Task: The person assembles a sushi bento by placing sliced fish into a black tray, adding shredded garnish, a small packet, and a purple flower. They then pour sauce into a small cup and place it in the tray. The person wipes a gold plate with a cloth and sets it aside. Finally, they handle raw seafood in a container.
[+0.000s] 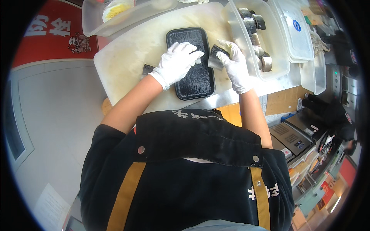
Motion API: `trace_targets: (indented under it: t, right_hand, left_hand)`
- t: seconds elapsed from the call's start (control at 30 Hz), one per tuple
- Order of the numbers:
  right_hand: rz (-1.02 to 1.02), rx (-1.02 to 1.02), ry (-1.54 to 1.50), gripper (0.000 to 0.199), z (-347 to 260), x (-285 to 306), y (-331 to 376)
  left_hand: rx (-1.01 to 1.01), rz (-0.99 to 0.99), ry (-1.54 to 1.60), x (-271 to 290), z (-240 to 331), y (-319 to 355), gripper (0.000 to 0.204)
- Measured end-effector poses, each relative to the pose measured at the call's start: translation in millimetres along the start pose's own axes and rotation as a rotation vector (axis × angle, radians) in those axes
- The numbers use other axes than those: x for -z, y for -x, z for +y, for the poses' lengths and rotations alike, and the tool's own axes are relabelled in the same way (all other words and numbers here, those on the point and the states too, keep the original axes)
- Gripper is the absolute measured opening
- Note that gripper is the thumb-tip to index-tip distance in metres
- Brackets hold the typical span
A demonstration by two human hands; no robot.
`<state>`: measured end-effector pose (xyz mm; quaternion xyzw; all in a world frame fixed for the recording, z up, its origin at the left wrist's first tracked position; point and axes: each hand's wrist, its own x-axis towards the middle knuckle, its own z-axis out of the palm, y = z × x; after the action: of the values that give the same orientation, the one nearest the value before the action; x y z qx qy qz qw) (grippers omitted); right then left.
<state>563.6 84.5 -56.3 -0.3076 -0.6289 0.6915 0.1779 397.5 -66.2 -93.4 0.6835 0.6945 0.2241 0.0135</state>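
A black rectangular tray point(195, 82) lies on the white cutting board point(123, 50). Over its middle is my left hand point(177, 63), in a white glove, fingers curled together; whether anything small is in them is hidden. My right hand point(236, 69), gloved too, grips a dark-skinned piece of fish point(217, 58) with a silvery side, just beyond the tray's right edge. Beside my left wrist, another dark piece point(147, 70) rests on the board, partly covered by the glove.
To the right stands a clear plastic container point(275, 65) holding several dark-skinned fish pieces point(266, 61). A lidded box point(295, 38) sits beyond it. Another clear bin point(92, 21) with a bowl of yellow shreds point(117, 10) is at the far left. A person point(331, 111) stands at the far right.
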Motion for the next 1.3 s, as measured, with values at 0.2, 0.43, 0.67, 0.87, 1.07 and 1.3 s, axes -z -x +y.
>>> trace_targets:
  t: [0.2, 0.43, 0.67, 0.87, 1.07, 1.3]
  right_hand:
    - [-0.109, 0.098, 0.417, 0.033, 23, -21, -36]
    - [0.121, 0.698, 1.011, 0.035, 44, -20, -35]
    - [0.026, 0.455, 0.810, 0.023, -11, -36, -36]
    - [-0.920, 0.616, 0.413, 0.024, -148, -53, 32]
    - [-1.083, 0.986, 0.674, 0.026, -173, -120, 49]
    - [-1.061, 1.061, 0.688, 0.029, -179, -127, 50]
  left_hand:
    - [0.130, 0.001, -0.034, -3, 10, 6, 0.038]
    - [0.466, 0.422, 0.277, 37, -23, 18, 0.024]
    - [0.267, 0.217, 0.255, 20, -18, 9, 0.026]
    - [0.037, 0.039, 0.868, 12, -6, -10, 0.029]
    - [0.393, 0.037, 0.080, 12, 6, -9, 0.036]
    - [0.186, 0.189, 0.237, -17, -20, 1, 0.036]
